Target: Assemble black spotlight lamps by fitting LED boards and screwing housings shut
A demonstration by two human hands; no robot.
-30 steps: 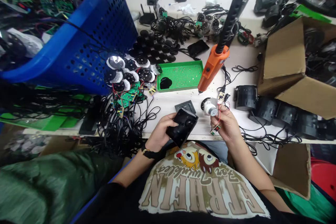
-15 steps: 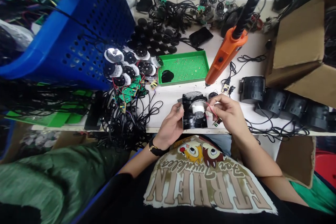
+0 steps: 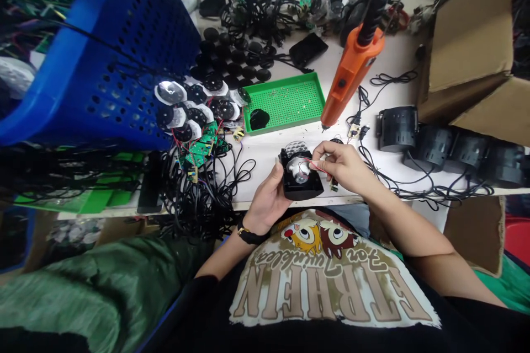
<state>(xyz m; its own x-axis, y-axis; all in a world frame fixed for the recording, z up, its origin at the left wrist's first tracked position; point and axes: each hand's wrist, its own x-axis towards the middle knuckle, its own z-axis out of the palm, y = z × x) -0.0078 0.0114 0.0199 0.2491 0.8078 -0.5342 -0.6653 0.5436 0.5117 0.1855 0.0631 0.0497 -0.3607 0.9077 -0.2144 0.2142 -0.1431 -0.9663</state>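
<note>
My left hand (image 3: pixel 267 201) grips a black plastic housing (image 3: pixel 302 182) from below, just above the bench's front edge. A small silver-and-white motor (image 3: pixel 298 170) sits against the housing's upper face. My right hand (image 3: pixel 342 166) is over the housing, its fingertips pinching a red wire (image 3: pixel 314 163) that runs from the motor. A small green circuit board (image 3: pixel 333 185) dangles below those fingers. The tip of an orange hot glue gun (image 3: pixel 343 80) points down just beyond the housing, not touching it.
A green perforated tray (image 3: pixel 284 102) lies just beyond my hands. Tangled black cables (image 3: pixel 199 198) and circuit boards lie to the left, beneath a tilted blue basket (image 3: pixel 103 60). Black cylindrical parts (image 3: pixel 430 146) stand to the right beside a cardboard box (image 3: pixel 467 49).
The motor, held apart from the housing a second ago, now rests against it. My right hand has shifted from holding the motor to pinching its wire. The view has tilted slightly.
</note>
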